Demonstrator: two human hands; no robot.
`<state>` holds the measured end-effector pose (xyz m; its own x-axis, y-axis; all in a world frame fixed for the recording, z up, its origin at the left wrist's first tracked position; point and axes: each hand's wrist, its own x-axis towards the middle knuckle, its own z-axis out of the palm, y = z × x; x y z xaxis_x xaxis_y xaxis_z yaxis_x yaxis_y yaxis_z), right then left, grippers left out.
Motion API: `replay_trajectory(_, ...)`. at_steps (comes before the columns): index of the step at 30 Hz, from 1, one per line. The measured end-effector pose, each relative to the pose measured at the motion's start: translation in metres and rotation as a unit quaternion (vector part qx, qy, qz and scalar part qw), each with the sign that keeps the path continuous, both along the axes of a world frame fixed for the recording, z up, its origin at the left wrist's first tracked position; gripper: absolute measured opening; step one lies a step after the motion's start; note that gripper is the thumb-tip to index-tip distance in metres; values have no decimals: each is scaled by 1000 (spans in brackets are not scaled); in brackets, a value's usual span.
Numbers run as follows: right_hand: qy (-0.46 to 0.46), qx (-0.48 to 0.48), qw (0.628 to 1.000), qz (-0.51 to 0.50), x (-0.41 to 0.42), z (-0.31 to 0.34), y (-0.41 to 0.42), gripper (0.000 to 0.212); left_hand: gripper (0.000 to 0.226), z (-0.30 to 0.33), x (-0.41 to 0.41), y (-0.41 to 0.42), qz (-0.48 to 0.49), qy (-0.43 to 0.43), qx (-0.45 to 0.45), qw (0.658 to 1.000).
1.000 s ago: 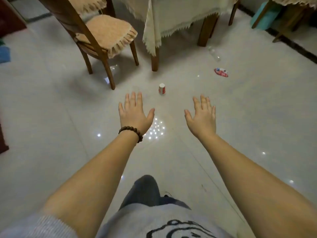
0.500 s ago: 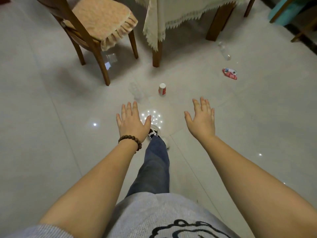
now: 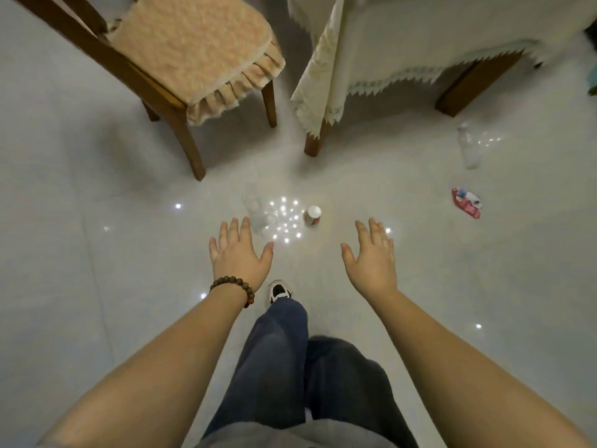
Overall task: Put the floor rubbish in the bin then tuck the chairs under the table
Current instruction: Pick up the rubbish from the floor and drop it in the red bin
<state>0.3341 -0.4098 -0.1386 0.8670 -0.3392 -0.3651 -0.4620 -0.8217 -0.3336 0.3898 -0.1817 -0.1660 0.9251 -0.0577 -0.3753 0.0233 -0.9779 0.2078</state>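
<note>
**Closing on floor rubbish, nothing picked up yet**

Cup (image 3: pixel 313 215) is standing on the floor just ahead, between the two hands. Clear bottle (image 3: pixel 258 215) is lying just left of it, near the left fingertips. Wrapper (image 3: pixel 467 202) and a second clear bottle (image 3: pixel 468 147) are sitting further right, well apart. Left hand (image 3: pixel 238 253) and right hand (image 3: pixel 371 257) are both hanging spread flat, palms down, holding nothing. Versus a second ago, the view is moving in: cup and chair (image 3: pixel 181 69) are looming larger, a foot (image 3: pixel 278 291) is stepping forward. Judgement: approach phase, grab comes next. Chair is sitting pulled out from the table (image 3: pixel 420 43); no bin in view.
</note>
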Motion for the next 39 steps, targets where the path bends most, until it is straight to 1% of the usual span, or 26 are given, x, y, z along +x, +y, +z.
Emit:
replay_trajectory(4, 33, 21, 999, 27, 42, -35, -22, 59, 70, -32, 24, -15, 23, 29, 15, 999)
replay_trajectory(7, 53, 43, 997, 45, 76, -84, -39, 60, 70, -73, 39, -27, 47, 47, 24, 998)
replay_trajectory(10, 85, 55, 993, 65, 107, -158, -52, 62, 70, -137, 55, -37, 73, 65, 34, 995)
replay_trajectory(15, 107, 46, 982, 146, 155, -308, -66, 69, 71, -277, 77, -47, 102, 78, 37, 991)
replay_trajectory(19, 94, 36, 977, 190, 175, -410, -70, 79, 84, -388, 94, -47, 131, 66, 29, 989)
replay_trajectory(22, 77, 40, 974, 209, 180, -470, -74, 85, 99, -459, 112, -46, 145, 56, 21, 988)
replay_trajectory(24, 62, 45, 972, 220, 181, -495, -80, 82, 109, -492, 128, -47, 149, 60, 13, 987)
replay_trajectory(28, 15, 89, 974, 208, 190, -540, -87, 65, 128, -558, 167, -47, 148, 67, 12, 987)
replay_trajectory(31, -15, 119, 970, 212, 196, -554, -85, 66, 135, -590, 188, -48, 144, 92, 13, 985)
replay_trajectory(32, -24, 126, 968, 214, 198, -557, -83, 67, 132, -596, 193, -48, 150, 102, 11, 983)
replay_trajectory(33, -30, 132, 968, 213, 199, -558, -81, 69, 121, -601, 196, -49, 153, 104, 14, 983)
replay_trajectory(34, -35, 135, 968, 210, 201, -558, -80, 69, 101, -605, 198, -49, 149, 96, 28, 984)
replay_trajectory(36, -43, 137, 969, 203, 205, -555, -75, 69, 50, -601, 201, -51, 124, 59, 57, 989)
replay_trajectory(37, -45, 137, 970, 194, 208, -549, -73, 68, 34, -593, 202, -52, 116, 49, 60, 990)
replay_trajectory(39, -52, 144, 973, 175, 213, -529, -67, 68, 25, -571, 200, -52, 116, 36, 39, 992)
